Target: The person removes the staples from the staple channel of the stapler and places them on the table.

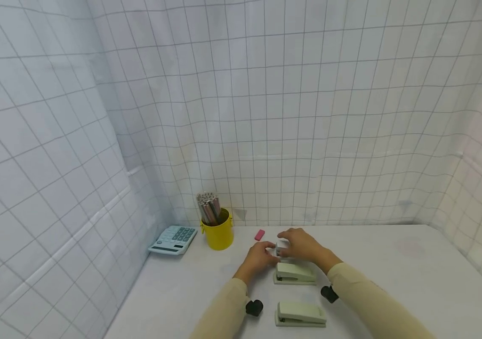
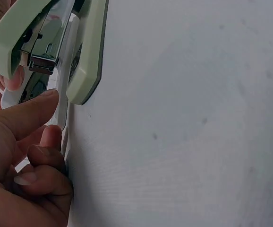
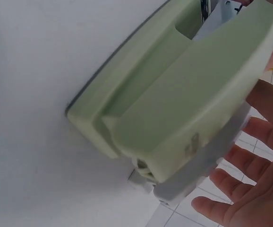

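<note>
A white stapler (image 1: 282, 245) lies between my two hands, partly covered by them. My left hand (image 1: 260, 258) is at its left end; in the left wrist view the thumb presses its base (image 2: 61, 112) while the other fingers curl beside it. My right hand (image 1: 304, 245) reaches over it, thumb on the near side and fingers along the far side. A pale green stapler (image 1: 295, 273) stands just in front of the white one and hides much of it in the right wrist view. Nearer to me is a second pale green stapler (image 1: 301, 314), parallel to the first.
A pink eraser (image 1: 260, 235) lies behind my left hand. Further left stands a yellow bucket (image 1: 220, 236) full of pencils (image 1: 210, 208), with a light blue calculator (image 1: 174, 239) beside it. Grid-patterned white curtains (image 1: 283, 141) close off the back and sides of the white table (image 1: 376, 263).
</note>
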Tool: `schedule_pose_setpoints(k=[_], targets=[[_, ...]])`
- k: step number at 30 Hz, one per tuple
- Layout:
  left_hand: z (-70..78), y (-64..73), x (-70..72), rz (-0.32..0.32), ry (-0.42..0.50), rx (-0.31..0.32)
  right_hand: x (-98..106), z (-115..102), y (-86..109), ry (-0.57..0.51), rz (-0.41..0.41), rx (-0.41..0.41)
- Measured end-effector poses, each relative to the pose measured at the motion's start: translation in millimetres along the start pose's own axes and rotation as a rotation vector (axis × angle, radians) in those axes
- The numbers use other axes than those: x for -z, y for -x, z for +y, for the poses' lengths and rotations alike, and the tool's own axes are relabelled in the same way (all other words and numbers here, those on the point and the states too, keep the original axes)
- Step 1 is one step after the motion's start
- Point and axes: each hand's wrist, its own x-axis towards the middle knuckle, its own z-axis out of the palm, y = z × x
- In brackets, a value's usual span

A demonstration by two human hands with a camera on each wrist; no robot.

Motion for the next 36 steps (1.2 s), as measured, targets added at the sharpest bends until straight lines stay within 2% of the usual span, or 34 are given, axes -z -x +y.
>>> schedule_pose_setpoints(k=[9, 15, 19, 28, 36], targets=[[-1.2, -4.5, -6.0, 0.037, -0.117, -0.060, -6, -10, -4.6, 0.008, -0.019, -0.070], [-1.8, -5.2, -5.2, 0.114, -0.180, -0.087, -5, -16, -9.9, 0.019, -0.012, -0.044], [-2.5, -5.3, -4.9, 0.139, -0.186, -0.106, -9, -15, -14.1, 0.049, -0.003, -0.029], [-0.3, -4.1, -6.9, 0.154, -0.210, -0.083, -10, -16, -16.5, 0.080, -0.008, -0.040], [2.9, -3.5, -7.8, 0.170, -0.207, -0.014, 0, -15, -15.1, 0.028, 0.035, 0.025]])
